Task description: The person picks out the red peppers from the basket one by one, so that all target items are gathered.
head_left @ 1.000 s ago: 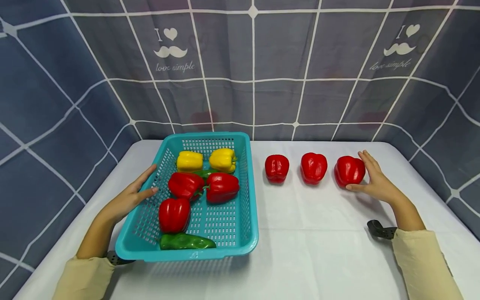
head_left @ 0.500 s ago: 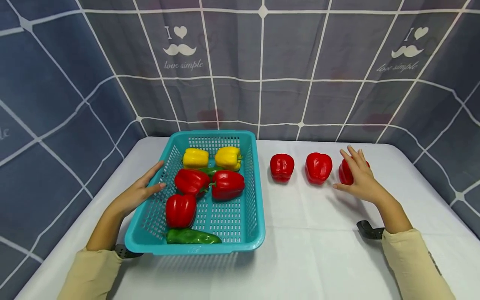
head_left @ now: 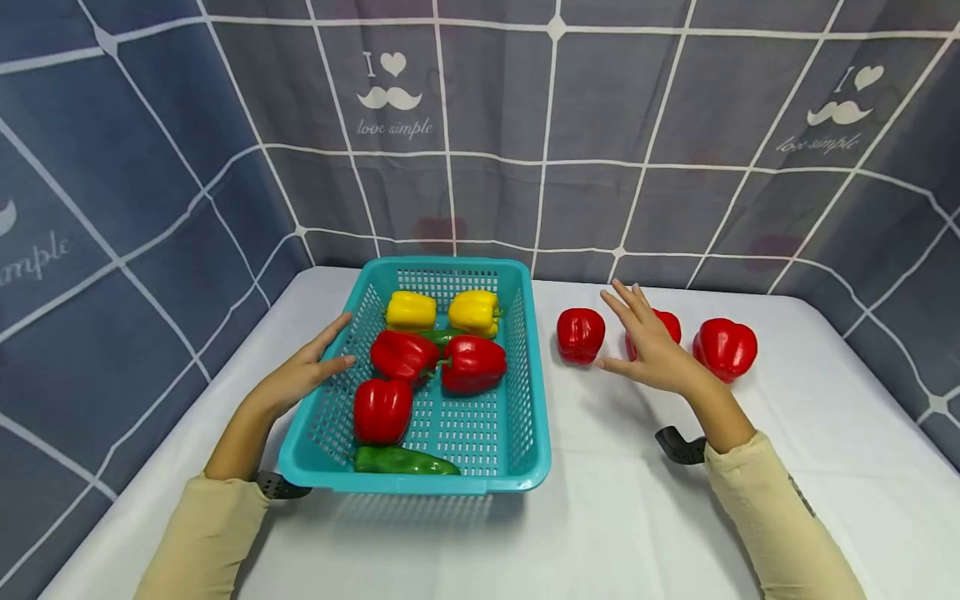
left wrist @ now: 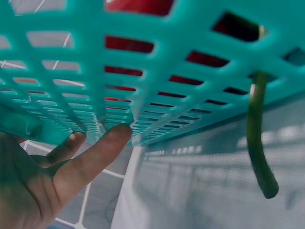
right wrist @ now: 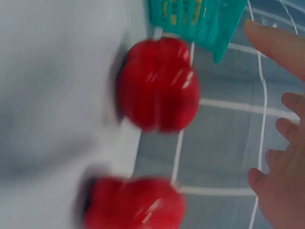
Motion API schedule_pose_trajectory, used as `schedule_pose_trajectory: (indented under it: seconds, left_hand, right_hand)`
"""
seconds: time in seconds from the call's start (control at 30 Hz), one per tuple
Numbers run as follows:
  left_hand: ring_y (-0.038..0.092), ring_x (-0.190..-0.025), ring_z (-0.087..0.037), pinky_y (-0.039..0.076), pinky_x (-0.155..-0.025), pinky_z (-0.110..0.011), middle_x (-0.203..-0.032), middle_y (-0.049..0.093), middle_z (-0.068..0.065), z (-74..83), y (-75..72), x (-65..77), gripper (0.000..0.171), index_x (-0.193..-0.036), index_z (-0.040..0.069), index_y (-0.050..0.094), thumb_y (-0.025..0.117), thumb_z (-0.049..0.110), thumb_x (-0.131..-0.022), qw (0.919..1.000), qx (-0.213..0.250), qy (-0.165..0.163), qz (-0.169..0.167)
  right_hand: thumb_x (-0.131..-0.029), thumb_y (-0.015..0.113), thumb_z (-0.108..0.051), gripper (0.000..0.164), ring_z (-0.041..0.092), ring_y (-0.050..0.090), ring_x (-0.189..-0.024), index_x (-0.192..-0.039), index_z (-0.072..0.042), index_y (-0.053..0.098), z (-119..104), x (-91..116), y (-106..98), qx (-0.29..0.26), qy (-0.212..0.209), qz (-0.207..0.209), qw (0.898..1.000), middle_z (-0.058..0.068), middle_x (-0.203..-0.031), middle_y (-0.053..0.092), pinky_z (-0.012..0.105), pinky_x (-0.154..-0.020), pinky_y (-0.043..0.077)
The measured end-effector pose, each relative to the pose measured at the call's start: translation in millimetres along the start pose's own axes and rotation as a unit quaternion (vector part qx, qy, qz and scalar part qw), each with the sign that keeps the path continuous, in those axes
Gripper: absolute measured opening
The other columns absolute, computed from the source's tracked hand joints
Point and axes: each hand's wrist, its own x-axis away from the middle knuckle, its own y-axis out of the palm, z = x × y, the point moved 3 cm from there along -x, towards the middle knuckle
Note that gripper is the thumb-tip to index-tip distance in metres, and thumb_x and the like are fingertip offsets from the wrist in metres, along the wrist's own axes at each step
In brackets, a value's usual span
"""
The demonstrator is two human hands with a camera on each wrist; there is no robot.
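My left hand (head_left: pixel 296 371) lies along the left side of the turquoise basket (head_left: pixel 542 400), fingers extended; in the left wrist view its fingertips reach the slotted wall. Inside the basket are two yellow bell peppers (head_left: pixel 474 312), three red bell peppers (head_left: pixel 472 364) and long green peppers (head_left: pixel 405 461). My right hand (head_left: pixel 660 354) is above the table with fingers spread, holding nothing. It partly covers the middle red bell pepper (head_left: pixel 667 323) of a row. The left one of that row (head_left: pixel 580 336) is close to its thumb; the right one (head_left: pixel 725 348) stands behind the wrist.
The basket's front edge casts a shadow on the white tablecloth (head_left: pixel 600 517). A green stem (left wrist: pixel 259 138) pokes out through a basket slot. Grey checked curtain (head_left: pixel 495 200) closes off the back and sides.
My right hand has moved left from the rightmost red bell pepper, over to the middle one. The head view has shifted a little; the left hand stays by the basket.
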Motion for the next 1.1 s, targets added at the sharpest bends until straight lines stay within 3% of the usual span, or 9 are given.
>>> schedule_pose_trajectory:
  seconds: [0.23, 0.5, 0.77, 1.1]
  left_hand:
    - [0.001, -0.138, -0.04, 0.021, -0.101, -0.065, -0.154, -0.005, -0.012, -2.6, -0.9, -0.4, 0.071, -0.148, 0.016, -0.001, 0.045, 0.018, -0.094, 1.0, -0.002, 0.001, 0.003]
    - [0.003, -0.138, -0.041, 0.027, -0.099, -0.063, -0.154, -0.004, -0.014, -1.8, 0.3, -0.9, 0.071, -0.148, 0.014, 0.0, 0.046, 0.015, -0.094, 1.0, 0.002, -0.001, 0.008]
    - [0.007, -0.137, -0.043, 0.031, -0.098, -0.061, -0.153, -0.003, -0.015, -1.1, 1.6, -0.9, 0.071, -0.148, 0.013, 0.0, 0.045, 0.014, -0.093, 0.9999, 0.013, 0.003, 0.007]
    - [0.012, -0.135, -0.045, 0.039, -0.093, -0.058, -0.153, -0.002, -0.016, -2.0, -0.4, 0.4, 0.07, -0.148, 0.015, 0.001, 0.045, 0.014, -0.094, 0.9999, 0.011, 0.001, 0.007]
  right_hand:
    - [-0.074, 0.074, -0.024, 0.095, 0.03, -0.004, -0.141, -0.147, -0.02, 0.014, -36.6, -37.6, 4.8, -0.008, -0.046, -0.028, 0.998, 0.005, -0.154, 0.006, 0.067, -0.101, 0.022]
    - [-0.076, 0.073, -0.027, 0.091, 0.034, -0.002, -0.141, -0.146, -0.011, 0.017, -70.6, -70.0, 27.4, -0.017, -0.117, -0.063, 0.991, 0.009, -0.154, 0.006, 0.061, -0.107, 0.017]
    - [-0.074, 0.075, -0.03, 0.094, 0.033, 0.002, -0.141, -0.147, -0.017, 0.017, -91.7, -91.7, 60.1, 0.009, -0.114, -0.133, 0.985, 0.005, -0.154, 0.008, 0.058, -0.108, 0.019]
    - [-0.073, 0.075, -0.029, 0.092, 0.035, 0.013, -0.139, -0.146, -0.015, 0.02, -107.2, -98.5, 70.8, 0.067, -0.091, -0.198, 0.974, 0.011, -0.151, 0.022, 0.059, -0.108, 0.017]
